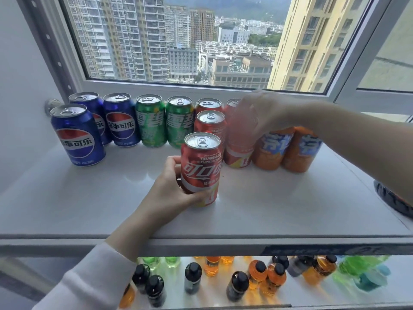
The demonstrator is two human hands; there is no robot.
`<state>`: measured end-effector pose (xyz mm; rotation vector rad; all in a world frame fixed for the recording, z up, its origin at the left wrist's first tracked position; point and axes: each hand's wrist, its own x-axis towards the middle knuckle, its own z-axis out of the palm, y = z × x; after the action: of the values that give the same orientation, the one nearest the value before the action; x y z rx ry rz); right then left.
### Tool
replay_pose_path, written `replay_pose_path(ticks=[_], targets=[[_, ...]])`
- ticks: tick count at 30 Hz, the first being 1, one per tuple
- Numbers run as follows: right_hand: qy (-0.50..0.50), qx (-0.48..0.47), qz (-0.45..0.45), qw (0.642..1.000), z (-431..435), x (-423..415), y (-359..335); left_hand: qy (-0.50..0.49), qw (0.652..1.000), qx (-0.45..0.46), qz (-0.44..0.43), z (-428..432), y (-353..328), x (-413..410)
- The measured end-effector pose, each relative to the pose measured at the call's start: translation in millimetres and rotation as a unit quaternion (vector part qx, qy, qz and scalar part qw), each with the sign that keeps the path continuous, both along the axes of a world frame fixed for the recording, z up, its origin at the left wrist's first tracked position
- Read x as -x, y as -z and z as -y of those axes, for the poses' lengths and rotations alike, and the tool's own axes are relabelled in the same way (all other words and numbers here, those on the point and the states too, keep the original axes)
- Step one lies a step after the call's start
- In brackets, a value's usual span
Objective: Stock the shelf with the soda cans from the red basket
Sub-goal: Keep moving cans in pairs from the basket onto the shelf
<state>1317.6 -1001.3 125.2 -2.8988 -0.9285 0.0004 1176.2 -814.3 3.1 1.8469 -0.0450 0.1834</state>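
Alongside three blue cans stand two green cans.

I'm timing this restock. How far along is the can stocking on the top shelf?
Done: three blue cans, two green cans, two orange cans and some red cans stand upright on the shelf. In hand: the left hand grips the front red can; the blurred right hand is over another red can. Left: unknown, since the basket's contents don't show.
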Motion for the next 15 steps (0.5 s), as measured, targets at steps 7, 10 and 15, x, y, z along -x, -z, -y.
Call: replay_pose_path(ticks=[7, 10, 15], targets=[[-0.001, -0.009, 0.010, 1.000, 1.8, 2.3, 2.0, 0.001, 1.000, -0.010, 0.004, 13.6, -0.6, -4.6], [-0.006, -0.003, 0.020, 1.000, 3.3, 2.2, 7.0, 0.003, 1.000, -0.009, 0.009, 22.5, -0.4, -7.6], [0.007, -0.005, 0.025, 1.000, 8.1, 7.0, 8.7, 0.014, 1.000, -0.012, 0.007, 42.0, -1.0, -16.0]])
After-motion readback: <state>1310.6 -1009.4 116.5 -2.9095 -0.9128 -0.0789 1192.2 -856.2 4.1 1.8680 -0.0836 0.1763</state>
